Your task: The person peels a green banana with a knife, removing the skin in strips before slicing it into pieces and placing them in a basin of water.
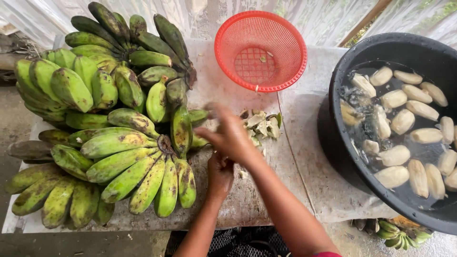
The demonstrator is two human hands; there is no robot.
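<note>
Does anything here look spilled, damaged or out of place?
Nothing spilled. Small pale cut scraps lie loose on the worn grey tabletop, and several green bananas carry dark blotches. The red mesh plastic basket sits tilted.

Right hand (227, 135) crosses over the left hand (220, 173), fingers blurred, both forearms angled inward.

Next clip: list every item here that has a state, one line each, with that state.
Green banana bunches: unpeeled, piled on the table's left side.
Red mesh basket: tipped, nearly empty.
Black tub: holds water.
Peeled bananas: floating in the tub.
Peel scraps: loose heap on the table.
Right hand: blurred, above the table; grip unclear.
Left hand: under the right; grip hidden.
</note>
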